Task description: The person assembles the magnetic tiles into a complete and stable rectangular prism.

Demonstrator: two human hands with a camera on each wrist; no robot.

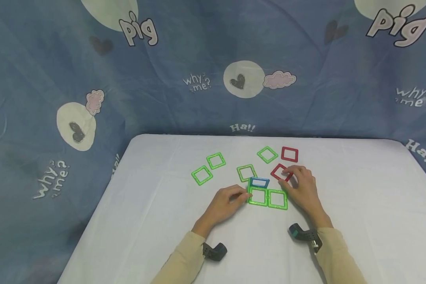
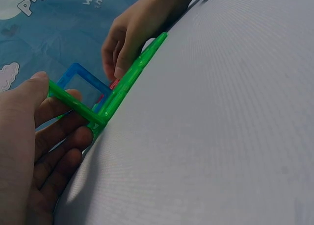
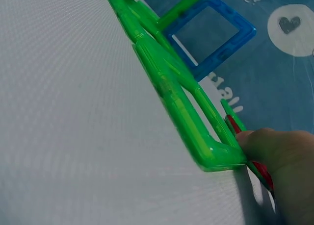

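Observation:
Two flat green magnetic square tiles (image 1: 277,199) lie edge to edge on the white table. At their left end a green tile (image 2: 73,105) stands upright, and a blue square tile (image 1: 260,182) stands just behind them. My left hand (image 1: 227,202) pinches the upright green tile, thumb on its top edge and fingertips against its side. My right hand (image 1: 303,189) holds the right corner of a red square tile (image 1: 277,170) between thumb and fingers. Its thumb (image 3: 255,141) is close by the far right corner of the flat green pair, partly hiding the red tile.
Behind the blue tile lies a loose green tile (image 1: 246,172). Two green tiles (image 1: 202,175) rest farther left. At the back are another green tile (image 1: 267,154) and a red tile (image 1: 289,154). A blue printed cloth (image 1: 198,110) hangs behind the table (image 1: 369,189).

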